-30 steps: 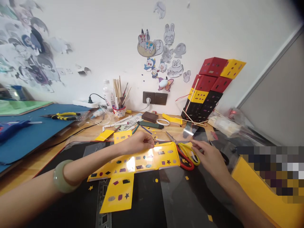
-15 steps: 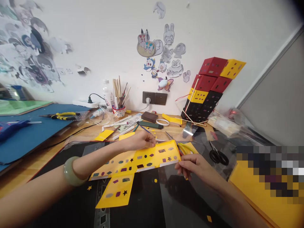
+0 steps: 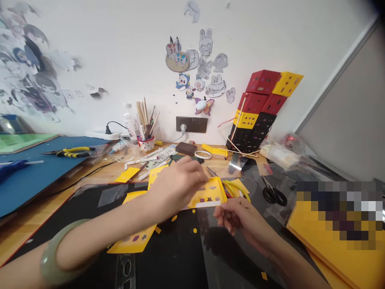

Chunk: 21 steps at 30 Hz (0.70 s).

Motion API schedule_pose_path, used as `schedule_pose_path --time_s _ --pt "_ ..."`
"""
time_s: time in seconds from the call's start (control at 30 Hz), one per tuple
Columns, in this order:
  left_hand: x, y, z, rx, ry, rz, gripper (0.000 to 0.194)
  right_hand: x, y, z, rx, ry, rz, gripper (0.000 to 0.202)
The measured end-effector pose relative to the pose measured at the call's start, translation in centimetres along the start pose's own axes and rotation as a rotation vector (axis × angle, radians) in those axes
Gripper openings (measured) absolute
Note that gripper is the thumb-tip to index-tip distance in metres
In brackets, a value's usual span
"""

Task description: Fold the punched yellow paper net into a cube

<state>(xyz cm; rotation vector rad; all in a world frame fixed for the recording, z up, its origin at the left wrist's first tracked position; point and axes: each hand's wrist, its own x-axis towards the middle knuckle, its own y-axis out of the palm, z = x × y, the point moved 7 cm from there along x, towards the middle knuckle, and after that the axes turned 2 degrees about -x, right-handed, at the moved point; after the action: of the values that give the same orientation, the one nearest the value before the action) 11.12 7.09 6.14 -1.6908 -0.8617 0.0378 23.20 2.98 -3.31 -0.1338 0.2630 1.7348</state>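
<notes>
A yellow sheet (image 3: 134, 235) with punched shapes, folded into panels, lies over the black mat, a white strip (image 3: 207, 204) along one edge. My right hand (image 3: 237, 214) pinches that sheet's right corner between thumb and fingers. Above the sheet's middle is my left hand (image 3: 186, 180), slightly blurred. Its fingers are curled together, and I cannot make out whether anything is in them. The left forearm, wearing a green bangle (image 3: 51, 253), hides much of the sheet. Yellow-handled pliers (image 3: 237, 188) lie just behind the right hand.
Black scissors (image 3: 274, 192) lie to the right. Behind stand a leaning stack of red, yellow and black boxes (image 3: 255, 108) and a cup of sticks (image 3: 146, 142). Yellow scraps (image 3: 195, 230) dot the black mat (image 3: 171, 257). More pliers (image 3: 75, 152) rest on a blue board (image 3: 27, 176).
My left hand has lifted off the sheet's upper edge and come nearer, over its middle. The sheet's left part has tilted and shifted left. My right hand keeps its pinch at the corner.
</notes>
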Motion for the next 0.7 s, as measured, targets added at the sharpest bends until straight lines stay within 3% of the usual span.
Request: schedule_pose_path --time_s 0.07,0.17,0.7 --pt "-1.0 0.4 -2.4 0.092 0.129 0.032 0.019 -0.1 0.5 0.0 0.047 -0.026 -0.027 0.026" --pt "-2.0 1.5 -3.7 0.162 0.17 0.082 0.016 -0.5 1.1 0.3 0.117 -0.097 -0.059 0.026" --pt "-2.6 2.2 -4.5 0.035 0.167 0.102 0.022 -1.7 2.1 1.0 -0.187 -0.326 -0.117 0.035"
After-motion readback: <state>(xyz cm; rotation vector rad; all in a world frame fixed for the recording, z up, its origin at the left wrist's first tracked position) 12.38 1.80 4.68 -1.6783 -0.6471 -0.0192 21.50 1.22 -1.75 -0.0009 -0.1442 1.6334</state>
